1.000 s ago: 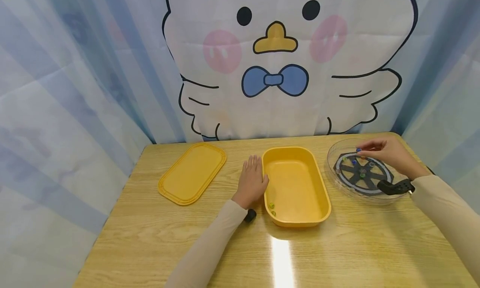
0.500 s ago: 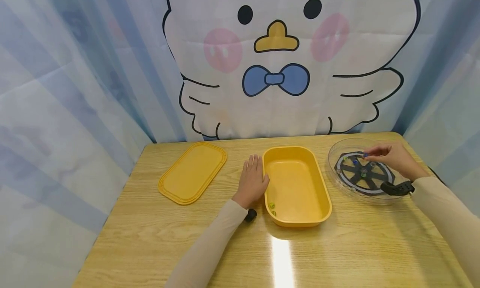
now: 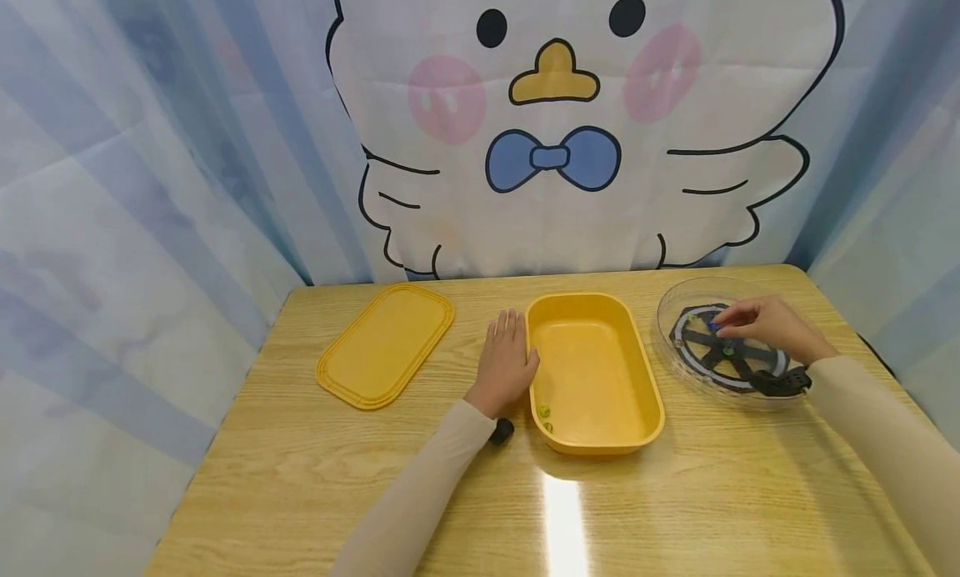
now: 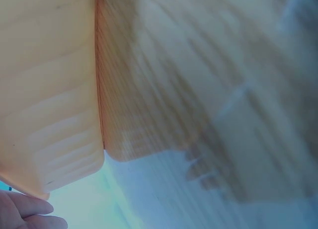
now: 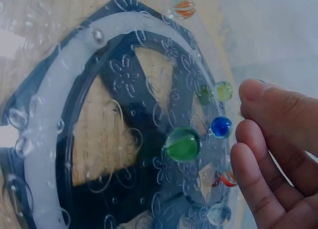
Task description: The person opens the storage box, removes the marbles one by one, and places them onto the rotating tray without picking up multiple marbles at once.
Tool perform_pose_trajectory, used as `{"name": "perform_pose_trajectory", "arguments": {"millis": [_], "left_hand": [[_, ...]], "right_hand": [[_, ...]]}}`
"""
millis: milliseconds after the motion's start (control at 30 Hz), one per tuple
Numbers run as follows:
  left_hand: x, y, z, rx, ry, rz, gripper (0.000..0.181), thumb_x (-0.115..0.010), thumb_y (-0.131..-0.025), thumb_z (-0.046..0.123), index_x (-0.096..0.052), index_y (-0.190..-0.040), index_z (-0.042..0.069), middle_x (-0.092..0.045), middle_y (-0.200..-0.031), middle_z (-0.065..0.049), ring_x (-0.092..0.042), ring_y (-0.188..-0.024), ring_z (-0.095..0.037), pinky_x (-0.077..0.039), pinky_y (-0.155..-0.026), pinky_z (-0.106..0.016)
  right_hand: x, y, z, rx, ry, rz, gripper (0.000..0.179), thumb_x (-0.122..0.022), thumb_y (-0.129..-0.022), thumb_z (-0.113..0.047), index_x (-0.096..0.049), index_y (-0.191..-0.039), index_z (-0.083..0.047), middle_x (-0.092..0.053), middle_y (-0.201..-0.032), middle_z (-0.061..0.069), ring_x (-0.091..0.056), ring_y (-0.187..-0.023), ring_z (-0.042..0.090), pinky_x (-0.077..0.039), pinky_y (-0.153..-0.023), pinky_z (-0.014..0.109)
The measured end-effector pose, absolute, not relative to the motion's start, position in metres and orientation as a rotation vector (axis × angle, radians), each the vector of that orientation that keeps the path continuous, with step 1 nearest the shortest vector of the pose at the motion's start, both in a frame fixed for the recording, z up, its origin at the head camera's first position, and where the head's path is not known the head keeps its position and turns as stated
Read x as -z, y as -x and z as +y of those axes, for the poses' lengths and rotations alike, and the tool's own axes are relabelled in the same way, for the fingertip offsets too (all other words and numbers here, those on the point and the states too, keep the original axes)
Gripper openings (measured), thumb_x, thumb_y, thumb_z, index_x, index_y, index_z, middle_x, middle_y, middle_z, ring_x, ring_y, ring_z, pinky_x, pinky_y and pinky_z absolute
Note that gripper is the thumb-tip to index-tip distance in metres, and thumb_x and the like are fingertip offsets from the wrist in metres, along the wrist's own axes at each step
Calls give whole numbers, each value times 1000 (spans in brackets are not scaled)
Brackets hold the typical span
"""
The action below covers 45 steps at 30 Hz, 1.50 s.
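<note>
My right hand is over a clear round dish, thumb and fingertips together at a blue spot in the head view. In the right wrist view the thumb hides what lies behind it. A blue marble sits in the dish just beside the fingers, with a green marble, a yellow-green marble and several others. My left hand lies with straight fingers along the left side of a yellow tub, its thumb at the rim. Two yellow-green marbles are in the tub's near-left corner.
A yellow lid lies flat on the wooden table, left of the left hand. Under or in the clear dish shows a dark spoked wheel shape. A curtain with a cartoon bird hangs behind the table's back edge.
My right hand, with a blue marble visible in its pinch half a second ago, has moved left and toward me over the dish. The left hand stays in place.
</note>
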State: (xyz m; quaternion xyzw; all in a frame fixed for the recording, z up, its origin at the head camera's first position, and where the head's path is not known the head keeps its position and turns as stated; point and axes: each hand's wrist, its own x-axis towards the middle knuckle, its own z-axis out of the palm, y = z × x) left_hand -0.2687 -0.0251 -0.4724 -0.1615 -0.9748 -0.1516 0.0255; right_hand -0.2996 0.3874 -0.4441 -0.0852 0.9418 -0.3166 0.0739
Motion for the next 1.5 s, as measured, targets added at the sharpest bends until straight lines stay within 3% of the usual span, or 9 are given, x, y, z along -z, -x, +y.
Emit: {"name": "perform_pose_trajectory", "arguments": {"millis": [100,400,933,1233,1500], "left_hand": [[472,269,-26,488,512,-3017,59,-35,-100,28,-20,-149,0,-19,-156,-18,-11,-147,-28,-11,-120,-43],[470,268,-26,526,518,-3014,60,-36,-99,28,-20,-149,-1,-19,-156,-18,-11,-147,-28,-11,-120,-43],[470,268,-25,527,513,-3021,60,-36,-100,29,-19,-149,0,-18,-156,-18,-10,-147,-28,-10,-121,-43],[470,268,-25,521,511,-3027,60,-35,-100,28,-18,-150,0,-18,-156,-18,-10,-147,-27,-10,-121,-42],[471,269,-26,534,519,-3018,60,-36,-100,28,-18,-149,0,-19,-156,-18,-10,-147,-28,-10,-120,-43]], "right_hand": [[447,302,384,965,284,2780,33,-70,-84,-23,-68,-108,0,-70,-104,15,-60,-77,-6,-53,-71,22],[449,304,375,954,349,2709,24,-72,-81,-11,-70,-98,5,-71,-94,15,-62,-71,0,-52,-66,21],[449,306,370,850,444,2718,16,-73,-77,-4,-71,-91,5,-72,-84,12,-61,-66,0,-52,-61,21],[448,306,372,848,445,2724,20,-74,-76,-4,-70,-94,5,-71,-89,16,-60,-68,-1,-52,-62,20],[424,300,375,849,383,2765,29,-72,-81,-13,-68,-105,2,-70,-100,17,-61,-75,-2,-52,-67,20]]}}
